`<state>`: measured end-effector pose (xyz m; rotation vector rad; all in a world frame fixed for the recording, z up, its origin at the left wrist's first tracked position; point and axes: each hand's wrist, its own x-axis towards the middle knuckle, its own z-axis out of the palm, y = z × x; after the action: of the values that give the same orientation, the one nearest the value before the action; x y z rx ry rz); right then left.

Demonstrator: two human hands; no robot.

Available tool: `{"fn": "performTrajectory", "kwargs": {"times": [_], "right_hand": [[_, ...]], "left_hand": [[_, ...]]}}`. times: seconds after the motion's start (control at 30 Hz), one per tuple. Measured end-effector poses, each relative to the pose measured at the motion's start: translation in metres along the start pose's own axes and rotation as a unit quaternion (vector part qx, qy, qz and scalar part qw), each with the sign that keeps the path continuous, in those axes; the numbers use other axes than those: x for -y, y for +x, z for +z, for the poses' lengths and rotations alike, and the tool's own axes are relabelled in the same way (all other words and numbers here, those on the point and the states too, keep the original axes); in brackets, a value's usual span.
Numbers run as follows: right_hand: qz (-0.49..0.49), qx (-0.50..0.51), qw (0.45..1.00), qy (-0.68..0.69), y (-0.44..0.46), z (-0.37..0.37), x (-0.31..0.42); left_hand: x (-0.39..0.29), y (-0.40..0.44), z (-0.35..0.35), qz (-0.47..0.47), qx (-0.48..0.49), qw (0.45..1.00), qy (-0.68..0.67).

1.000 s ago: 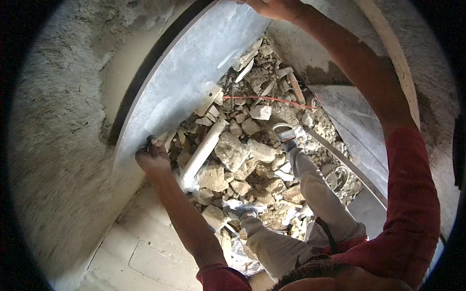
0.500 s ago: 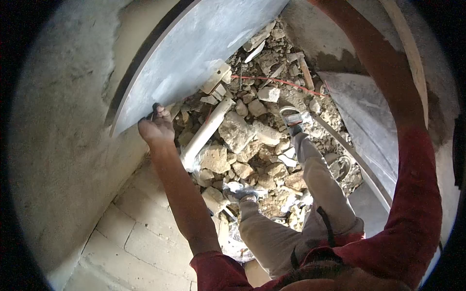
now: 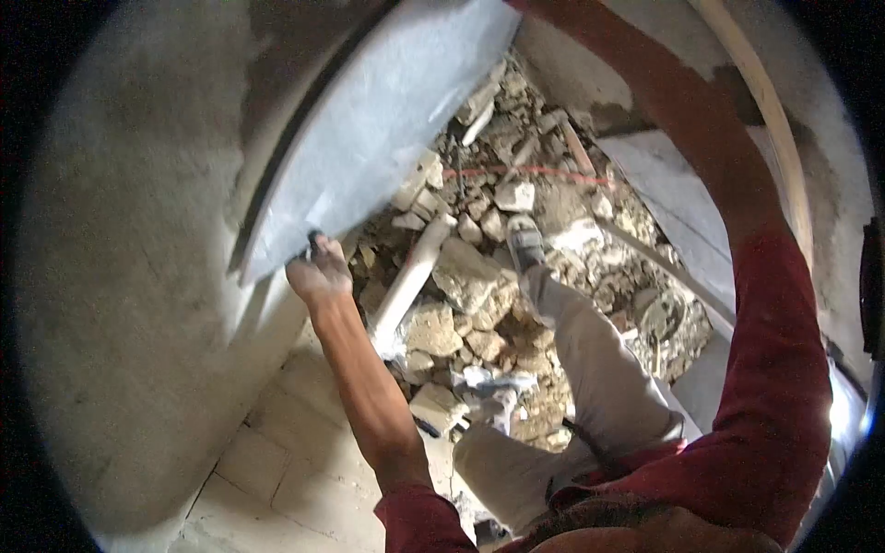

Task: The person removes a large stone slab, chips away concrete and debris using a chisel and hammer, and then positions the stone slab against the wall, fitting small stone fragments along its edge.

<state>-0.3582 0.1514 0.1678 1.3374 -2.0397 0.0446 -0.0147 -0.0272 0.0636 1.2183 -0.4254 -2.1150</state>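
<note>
A large, smooth pale blue-grey panel point(image 3: 359, 138) leans along the left wall, its dark edge facing that wall. My left hand point(image 3: 320, 270) is curled around the panel's lower end, fingers partly hidden at its edge. My right arm point(image 3: 687, 120), in a red sleeve, stretches up across the right side to the panel's far upper end. The right hand itself is beyond the top of the view.
Broken stones point(image 3: 466, 276) and rubble cover the ground around my feet. A pale pipe point(image 3: 415, 272) lies among them, beyond it a thin red line point(image 3: 516, 170). At right are a narrow plank point(image 3: 668, 275), a grey slab point(image 3: 668, 198) and an upright wooden strip point(image 3: 770, 106). Block paving point(image 3: 253, 461) lies lower left.
The panel's lower end and my left hand have moved right and down in view; a shadow now shows below the panel. My feet have shifted on the rubble.
</note>
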Motion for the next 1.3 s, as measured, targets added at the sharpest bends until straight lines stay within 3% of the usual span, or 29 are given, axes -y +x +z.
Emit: {"fn": "performTrajectory", "kwargs": {"times": [0.07, 0.1, 0.13, 0.17, 0.2, 0.23, 0.27, 0.3, 0.33, 0.37, 0.43, 0.5, 0.53, 0.6, 0.63, 0.73, 0.8, 0.9, 0.97, 1.03, 1.13, 1.17, 1.23, 1.3], "right_hand": [[-0.003, 0.011, 0.999, 0.052, -0.004, -0.003, -0.002], [-0.006, 0.027, 0.997, 0.071, -0.011, -0.009, -0.003], [-0.020, 0.020, 0.996, 0.083, -0.004, -0.010, -0.005], [-0.031, 0.019, 0.996, 0.087, -0.002, -0.009, -0.009], [-0.032, 0.025, 0.995, 0.090, -0.008, -0.007, -0.012], [-0.037, -0.033, 0.995, 0.092, -0.002, 0.003, -0.017], [-0.037, -0.081, 0.992, 0.085, -0.003, 0.008, -0.018], [-0.031, -0.121, 0.991, 0.047, -0.006, 0.018, -0.014], [-0.017, -0.059, 0.997, 0.050, -0.005, 0.011, -0.011], [-0.014, -0.060, 0.997, 0.055, -0.004, 0.012, -0.012], [-0.011, -0.080, 0.995, 0.061, -0.007, 0.017, -0.010], [-0.014, -0.123, 0.991, 0.044, -0.009, 0.027, -0.007], [-0.035, -0.083, 0.995, 0.045, -0.013, 0.007, -0.003], [-0.048, -0.099, 0.988, 0.107, -0.013, 0.017, -0.011], [-0.115, -0.243, 0.952, 0.148, -0.007, 0.019, -0.006], [-0.104, -0.122, 0.977, 0.137, -0.017, 0.017, 0.002], [-0.102, -0.121, 0.979, 0.128, -0.017, 0.017, 0.003], [-0.090, -0.123, 0.977, 0.150, -0.020, 0.026, -0.007], [-0.062, -0.131, 0.985, 0.097, -0.029, 0.019, -0.012], [-0.036, -0.112, 0.991, 0.070, -0.039, 0.014, -0.010], [0.025, -0.309, 0.935, 0.171, -0.056, 0.028, -0.021], [0.038, -0.362, 0.930, 0.060, -0.063, 0.050, -0.031], [0.215, -0.406, 0.866, 0.196, -0.104, 0.086, -0.034], [0.380, -0.372, 0.769, 0.355, -0.129, 0.142, -0.030]], "left_hand": [[0.003, 0.020, -0.017, -0.025, -0.012, 0.999, -0.021], [0.004, 0.019, -0.030, -0.031, -0.053, 0.998, 0.024], [0.007, 0.030, -0.051, 0.021, -0.051, 0.991, 0.125], [0.011, 0.041, -0.072, 0.073, -0.059, 0.970, 0.225], [0.012, 0.043, -0.078, 0.145, -0.024, 0.919, 0.366], [0.012, 0.045, -0.085, 0.226, -0.011, 0.842, 0.490], [0.015, 0.037, -0.074, 0.233, 0.003, 0.836, 0.497], [0.019, 0.029, -0.063, 0.241, 0.017, 0.830, 0.503], [0.014, 0.014, -0.040, 0.199, 0.005, 0.883, 0.424], [0.012, 0.005, -0.020, 0.149, -0.007, 0.928, 0.341], [0.012, 0.004, -0.030, 0.109, 0.001, 0.962, 0.249], [0.019, 0.022, -0.056, 0.141, 0.058, 0.963, 0.222], [0.023, 0.016, -0.057, 0.149, 0.065, 0.970, 0.182], [0.035, 0.002, -0.043, 0.156, 0.082, 0.978, 0.114], [0.033, -0.002, -0.056, 0.199, 0.067, 0.957, 0.201], [0.038, 0.014, -0.085, 0.321, -0.027, 0.852, 0.412], [0.047, 0.032, -0.094, 0.393, -0.118, 0.778, 0.477], [0.064, 0.053, -0.099, 0.477, -0.176, 0.697, 0.505], [0.072, 0.063, -0.098, 0.525, -0.201, 0.657, 0.503], [0.076, 0.072, -0.097, 0.558, -0.190, 0.669, 0.454], [0.081, 0.078, -0.085, 0.588, -0.162, 0.691, 0.389], [0.082, 0.081, -0.082, 0.590, -0.159, 0.696, 0.378], [0.083, 0.083, -0.081, 0.601, -0.159, 0.695, 0.361], [0.082, 0.088, -0.084, 0.606, -0.165, 0.696, 0.349]]}}
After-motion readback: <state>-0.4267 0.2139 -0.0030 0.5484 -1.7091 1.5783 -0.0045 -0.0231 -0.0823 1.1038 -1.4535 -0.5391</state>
